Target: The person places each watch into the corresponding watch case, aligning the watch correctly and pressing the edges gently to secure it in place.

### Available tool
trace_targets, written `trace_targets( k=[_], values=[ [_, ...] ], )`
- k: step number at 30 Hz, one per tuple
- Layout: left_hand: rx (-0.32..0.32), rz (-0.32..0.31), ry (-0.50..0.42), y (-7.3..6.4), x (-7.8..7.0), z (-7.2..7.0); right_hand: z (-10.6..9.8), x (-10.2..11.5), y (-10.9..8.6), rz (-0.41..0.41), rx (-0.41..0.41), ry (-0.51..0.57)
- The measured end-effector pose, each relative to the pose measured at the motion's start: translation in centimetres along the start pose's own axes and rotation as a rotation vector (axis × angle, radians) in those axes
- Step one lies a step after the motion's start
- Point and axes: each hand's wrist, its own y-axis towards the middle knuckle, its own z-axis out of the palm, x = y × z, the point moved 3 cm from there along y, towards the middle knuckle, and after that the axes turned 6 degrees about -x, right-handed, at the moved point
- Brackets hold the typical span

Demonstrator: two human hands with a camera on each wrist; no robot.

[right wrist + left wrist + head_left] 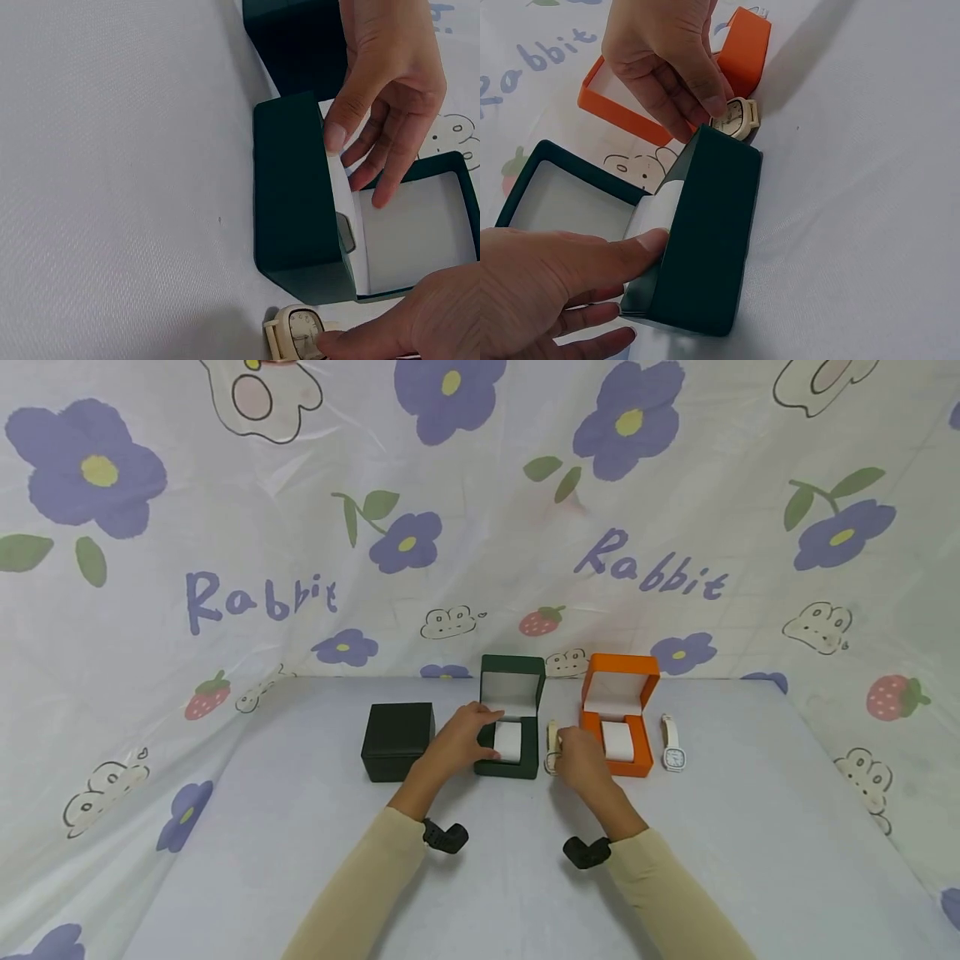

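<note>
My left hand (467, 737) is over the open dark green watch box (529, 748), its thumb at the front edge of the white cushion (508, 742) and its fingers loosely spread. Just right of that box, my right hand (585, 762) holds a cream wristwatch (733, 118) between thumb and bent fingers. The thumb lies at the edge of the watch's squarish dial, close by the box's corner; the fingers hide much of the strap.
An open orange watch box (641, 760) with a white cushion stands to the right, and a white wristwatch (672, 745) lies beyond it. Left of the green box sits a closed dark box (397, 739). A printed cloth (480, 552) hangs behind the table.
</note>
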Motion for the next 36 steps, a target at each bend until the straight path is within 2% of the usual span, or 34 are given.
trace_targets(
  k=[4, 15, 21, 28, 36],
  values=[
    [0.024, -0.006, 0.053, 0.5, -0.1, 0.2, 0.1, -0.1, 0.1, 0.001, -0.012, 0.009],
    [0.079, -0.025, 0.155, 1.3, -0.5, 0.4, -0.1, -0.2, 0.0, 0.018, 0.029, 0.067],
    [0.109, -0.036, 0.214, 1.5, -1.4, 0.2, -0.1, -0.5, 0.0, -0.014, 0.022, 0.125],
    [0.129, -0.04, 0.303, 1.9, -2.2, 0.2, 0.3, -1.0, -0.3, -0.009, 0.036, 0.197],
    [0.135, -0.09, 0.293, 2.2, -2.5, 0.2, 0.5, -1.5, -0.4, 0.002, 0.043, 0.223]
  ],
)
